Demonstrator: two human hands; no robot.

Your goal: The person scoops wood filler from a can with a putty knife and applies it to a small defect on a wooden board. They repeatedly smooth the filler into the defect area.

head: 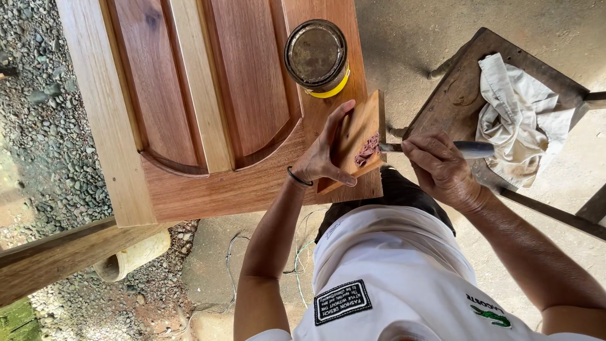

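Observation:
My left hand (325, 155) grips a small flat wooden board (361, 136) tilted above the corner of a reddish wooden door panel (214, 95). A lump of reddish-brown putty (367, 150) sits on the board's lower right edge. My right hand (442, 170) holds a putty knife (470, 149) by its pale handle, with the blade tip touching the putty. A black band circles my left wrist.
A round tin with a rusty lid and yellow rim (317, 57) stands on the door panel. A dark wooden stool (467, 88) at the right carries a crumpled white rag (521, 117). Gravel (44, 126) lies left, and a pipe end (129, 256) and thin cords lie on the concrete floor.

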